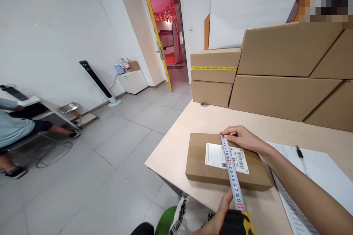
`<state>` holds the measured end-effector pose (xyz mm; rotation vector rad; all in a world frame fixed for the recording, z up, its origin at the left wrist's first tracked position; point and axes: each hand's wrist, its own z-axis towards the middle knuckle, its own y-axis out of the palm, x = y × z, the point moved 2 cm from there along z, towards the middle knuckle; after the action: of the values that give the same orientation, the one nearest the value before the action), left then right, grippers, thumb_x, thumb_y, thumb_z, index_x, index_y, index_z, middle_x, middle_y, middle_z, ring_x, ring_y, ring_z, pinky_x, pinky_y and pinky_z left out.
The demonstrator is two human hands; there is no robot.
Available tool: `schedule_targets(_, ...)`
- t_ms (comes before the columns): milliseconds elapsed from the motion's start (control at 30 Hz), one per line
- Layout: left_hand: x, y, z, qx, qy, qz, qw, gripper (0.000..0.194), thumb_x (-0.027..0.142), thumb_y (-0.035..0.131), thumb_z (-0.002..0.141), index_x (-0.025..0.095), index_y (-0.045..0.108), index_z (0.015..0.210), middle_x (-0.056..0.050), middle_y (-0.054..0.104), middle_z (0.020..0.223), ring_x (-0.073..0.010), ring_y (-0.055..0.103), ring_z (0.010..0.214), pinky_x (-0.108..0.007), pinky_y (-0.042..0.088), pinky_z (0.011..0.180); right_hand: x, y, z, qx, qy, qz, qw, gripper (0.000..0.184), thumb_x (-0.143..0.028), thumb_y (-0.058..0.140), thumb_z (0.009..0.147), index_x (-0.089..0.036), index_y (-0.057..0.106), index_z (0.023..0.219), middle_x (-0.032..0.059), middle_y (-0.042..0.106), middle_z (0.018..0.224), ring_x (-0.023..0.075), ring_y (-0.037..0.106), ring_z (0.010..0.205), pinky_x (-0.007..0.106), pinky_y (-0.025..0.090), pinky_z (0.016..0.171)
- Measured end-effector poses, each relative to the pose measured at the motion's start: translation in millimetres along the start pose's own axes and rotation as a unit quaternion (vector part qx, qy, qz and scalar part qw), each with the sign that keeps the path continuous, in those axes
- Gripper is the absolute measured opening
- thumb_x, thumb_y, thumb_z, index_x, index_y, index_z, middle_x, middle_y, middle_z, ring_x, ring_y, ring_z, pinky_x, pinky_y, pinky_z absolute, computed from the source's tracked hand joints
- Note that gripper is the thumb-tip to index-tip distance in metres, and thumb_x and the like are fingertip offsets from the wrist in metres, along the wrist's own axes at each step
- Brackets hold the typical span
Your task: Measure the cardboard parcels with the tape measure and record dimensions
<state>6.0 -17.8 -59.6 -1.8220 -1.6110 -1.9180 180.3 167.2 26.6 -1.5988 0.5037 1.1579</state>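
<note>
A small brown cardboard box with a white shipping label lies on the desk in front of me. Across its top runs the extended blade of a tape measure, from the far edge past the near edge. My right hand pinches the blade's tip at the far edge of the box. At the bottom of the view, my left hand is closed at the black and yellow tape measure case, its thumb beside the blade. Part of the case and most of the left fingers are cut off or hidden.
Large cardboard boxes are stacked along the desk's back. Printed sheets with a pen lie right, partly under my forearm. A seated person is at far left; a tower fan and open door stand beyond.
</note>
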Motion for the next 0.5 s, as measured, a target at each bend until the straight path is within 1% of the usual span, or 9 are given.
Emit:
schedule_targets(100, 5, 3.5, 1, 0.005, 0.000, -0.006, 1.000, 0.083, 0.041, 0.074, 0.073, 0.026, 0.034, 0.145, 0.000, 0.053, 0.070, -0.0181, 0.057, 0.069, -0.036, 0.040, 0.078, -1, 0, 0, 0.002, 0.004, -0.002, 1.000, 0.026, -0.040, 0.062, 0.079, -0.022, 0.077, 0.088, 0.0063, 0.071, 0.102, 0.0215, 0.065, 0.089, 0.033, 0.048, 0.081)
schedule_targets(167, 7, 6.0, 1, 0.000, 0.003, -0.007, 1.000, 0.087, 0.040, 0.074, 0.075, 0.026, 0.028, 0.148, -0.001, 0.056, 0.073, -0.0203, 0.059, 0.073, -0.038, 0.041, 0.080, -3, 0, -1, 0.002, 0.005, -0.007, 1.000, 0.025, -0.040, 0.061, 0.080, -0.022, 0.077, 0.088, 0.0060, 0.071, 0.102, 0.0213, 0.065, 0.089, 0.033, 0.048, 0.081)
schedule_targets(233, 9, 8.8, 0, -0.018, 0.008, -0.006, 1.000, 0.095, 0.040, 0.073, 0.075, 0.027, 0.018, 0.150, -0.004, 0.061, 0.081, -0.0244, 0.062, 0.081, -0.041, 0.041, 0.082, -4, 0, -1, 0.001, 0.004, -0.014, 1.000, 0.026, -0.039, 0.060, 0.080, -0.022, 0.077, 0.089, 0.0057, 0.071, 0.102, 0.0210, 0.065, 0.089, 0.033, 0.048, 0.081)
schedule_targets(333, 9, 12.1, 0, -0.044, 0.007, -0.007, 0.999, 0.111, 0.039, 0.074, 0.074, 0.027, -0.004, 0.151, -0.010, 0.065, 0.095, -0.0318, 0.064, 0.094, -0.047, 0.042, 0.083, -4, 0, -1, 0.003, 0.002, -0.021, 1.000, 0.026, -0.040, 0.060, 0.080, -0.022, 0.077, 0.089, 0.0057, 0.071, 0.101, 0.0214, 0.065, 0.090, 0.033, 0.048, 0.081)
schedule_targets(367, 9, 12.6, 1, -0.047, 0.003, -0.007, 0.999, 0.116, 0.038, 0.076, 0.073, 0.027, -0.010, 0.150, -0.011, 0.066, 0.098, -0.0335, 0.064, 0.098, -0.048, 0.042, 0.084, -4, -1, -1, 0.003, 0.002, -0.022, 1.000, 0.027, -0.040, 0.060, 0.080, -0.022, 0.077, 0.089, 0.0059, 0.071, 0.101, 0.0215, 0.064, 0.090, 0.033, 0.047, 0.080)
schedule_targets(433, 7, 12.7, 4, -0.054, -0.009, -0.008, 0.998, 0.124, 0.036, 0.079, 0.069, 0.026, -0.016, 0.148, -0.012, 0.067, 0.100, -0.0350, 0.063, 0.102, -0.050, 0.041, 0.087, -4, -1, -1, 0.001, 0.001, -0.024, 1.000, 0.027, -0.040, 0.059, 0.080, -0.021, 0.077, 0.090, 0.0062, 0.071, 0.101, 0.0216, 0.064, 0.090, 0.033, 0.047, 0.080)
schedule_targets(500, 5, 12.4, 8, -0.069, -0.027, -0.021, 0.997, 0.126, 0.044, 0.078, 0.069, 0.026, -0.020, 0.147, -0.012, 0.069, 0.097, -0.0349, 0.064, 0.101, -0.051, 0.041, 0.089, -4, -1, -1, -0.002, 0.002, -0.024, 1.000, 0.027, -0.039, 0.059, 0.081, -0.021, 0.077, 0.090, 0.0063, 0.070, 0.102, 0.0215, 0.064, 0.090, 0.033, 0.047, 0.080)
